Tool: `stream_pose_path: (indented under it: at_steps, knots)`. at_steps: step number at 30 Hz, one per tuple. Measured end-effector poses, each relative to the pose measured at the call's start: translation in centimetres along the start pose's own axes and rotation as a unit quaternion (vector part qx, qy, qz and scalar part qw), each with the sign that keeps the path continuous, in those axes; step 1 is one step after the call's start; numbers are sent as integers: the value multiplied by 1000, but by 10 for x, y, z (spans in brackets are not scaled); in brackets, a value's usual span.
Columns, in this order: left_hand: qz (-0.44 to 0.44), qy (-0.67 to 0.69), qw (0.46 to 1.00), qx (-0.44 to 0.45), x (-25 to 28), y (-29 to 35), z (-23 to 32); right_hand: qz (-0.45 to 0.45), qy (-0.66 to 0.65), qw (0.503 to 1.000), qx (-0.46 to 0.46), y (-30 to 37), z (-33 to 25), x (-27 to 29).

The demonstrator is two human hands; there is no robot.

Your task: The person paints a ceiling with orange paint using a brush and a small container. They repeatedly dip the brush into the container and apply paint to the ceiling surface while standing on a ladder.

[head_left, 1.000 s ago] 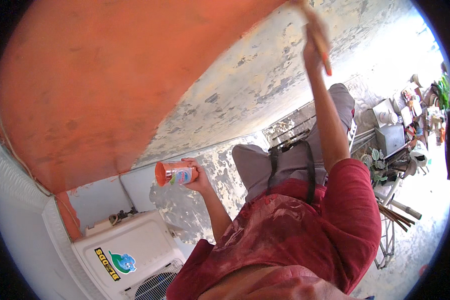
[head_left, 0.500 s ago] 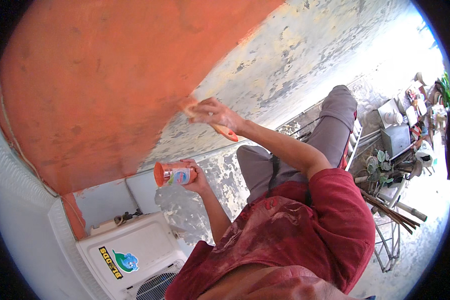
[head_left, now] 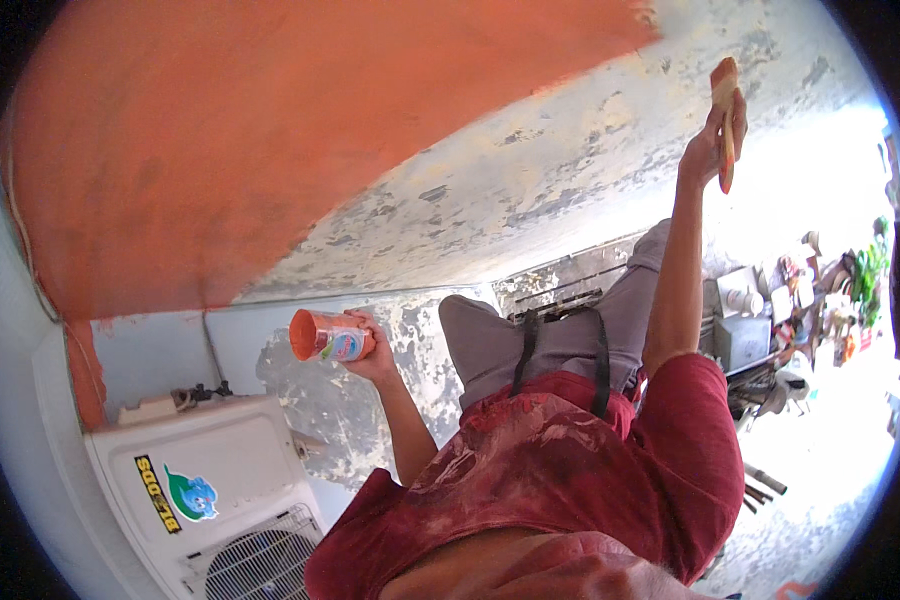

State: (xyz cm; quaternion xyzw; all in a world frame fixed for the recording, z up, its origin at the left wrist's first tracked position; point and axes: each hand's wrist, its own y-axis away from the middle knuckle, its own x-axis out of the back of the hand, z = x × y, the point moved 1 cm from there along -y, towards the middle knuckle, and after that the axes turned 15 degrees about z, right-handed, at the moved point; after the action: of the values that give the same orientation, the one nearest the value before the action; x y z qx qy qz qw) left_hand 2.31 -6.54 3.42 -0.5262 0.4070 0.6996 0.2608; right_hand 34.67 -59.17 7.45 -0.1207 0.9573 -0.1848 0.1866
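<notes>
My left hand (head_left: 373,347) is wrapped round a clear plastic cup (head_left: 315,336) of orange paint, tilted in the picture with its mouth toward the left. Out at the upper right, my right hand (head_left: 708,148) grips a paintbrush (head_left: 725,95); its bristles are orange and its handle tip is smeared with orange. Fresh orange paint (head_left: 230,130) covers the left part of the wall. Beside it, the patchy, flaking grey and cream wall (head_left: 490,170) is unpainted. The brush is near this bare part; whether the bristles touch it I cannot tell.
A white air-conditioner outdoor unit (head_left: 220,440) with a round grille is at the lower left. Pipes and a cable (head_left: 210,345) run above it. Around my legs (head_left: 560,345) are dark slats. A grey box (head_left: 743,342), green plants (head_left: 870,275) and assorted clutter lie at the right.
My right hand has carried the paintbrush from the orange paint's edge up and to the right. The cup stays in my left hand, and the view has shifted somewhat.
</notes>
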Motion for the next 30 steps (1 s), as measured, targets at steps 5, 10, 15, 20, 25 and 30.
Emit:
stream_pose_path:
  at_steps: [5,10,15,20,25,30]
  knots:
    - [-13,22,999,39,-1,-6,-7,-77,-107,982,137,122,-16,-26]
    - [20,37,999,12,-1,0,-3,-374,-209,899,93,308,-105,2]
    - [41,6,999,-18,24,20,28,-593,-304,745,24,369,-172,49]
    - [35,3,999,-6,40,41,36,-588,-294,751,-63,374,-178,58]
    - [39,-49,998,6,42,50,11,-626,-146,707,-294,326,-163,51]
    - [9,-31,997,72,43,46,-36,-578,-121,674,-443,267,-152,47]
